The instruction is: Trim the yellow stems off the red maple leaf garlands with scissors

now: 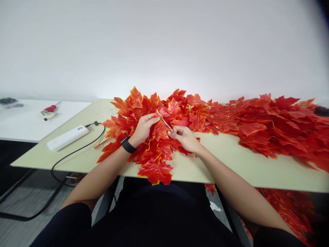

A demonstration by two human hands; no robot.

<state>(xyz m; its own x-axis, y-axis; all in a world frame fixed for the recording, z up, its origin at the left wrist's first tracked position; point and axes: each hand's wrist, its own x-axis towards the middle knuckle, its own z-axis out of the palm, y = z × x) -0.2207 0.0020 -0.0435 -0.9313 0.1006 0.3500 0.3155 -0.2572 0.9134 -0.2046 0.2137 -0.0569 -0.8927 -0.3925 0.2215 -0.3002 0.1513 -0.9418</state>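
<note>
Over a pile of red-orange artificial maple leaves (156,169), both of my hands work close together. My left hand (144,127), with a black watch (128,144) on its wrist, is closed in a pinch at a leaf's yellow-edged part. My right hand (185,137) is closed around a slim silver pointed tool (166,122). Whether it is tweezers or small scissors I cannot make out. Its tip reaches up and left to my left fingertips. Yellow stems run among the leaves, and one leaf hangs over the table's front edge.
A long heap of maple leaves (269,123) stretches right along the pale table (218,161). More leaves (285,206) lie below it. At left rest a white elongated device (68,138) and black cable (74,150). A red-and-cream object (50,111) sits on the white table (23,125).
</note>
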